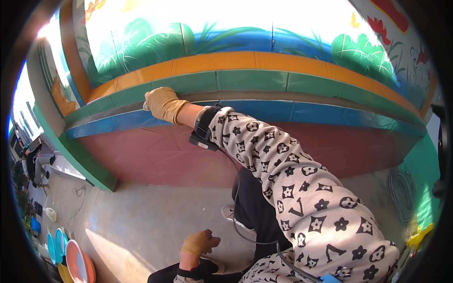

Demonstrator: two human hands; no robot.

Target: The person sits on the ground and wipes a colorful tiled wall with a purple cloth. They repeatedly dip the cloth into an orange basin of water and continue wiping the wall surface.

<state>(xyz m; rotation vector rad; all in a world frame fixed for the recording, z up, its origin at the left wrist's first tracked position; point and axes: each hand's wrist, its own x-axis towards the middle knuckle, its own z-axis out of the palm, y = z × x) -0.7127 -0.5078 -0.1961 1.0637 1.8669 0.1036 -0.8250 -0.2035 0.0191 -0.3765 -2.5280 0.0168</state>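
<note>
My right hand (163,104), in a tan glove, reaches across to the left part of a tiled wall ledge. Its fingers are closed at the grey groove (198,96) between the green tile band (250,80) and the blue tile band (257,110). A small greyish-white bit shows at the fingertips; its kind is hidden by the hand. Low in the view, beside my bent leg, my left hand (199,242), also gloved in tan, is loosely curled with nothing visible in it. A black strap with a small box (204,137) sits on my right wrist, its cable trailing down.
Below the ledge is a reddish tiled panel (155,153); an orange band (212,64) and painted wall rise above. Plastic basins (79,264) stand at lower left. A coiled hose (402,195) lies at right. Another person (35,162) sits far left.
</note>
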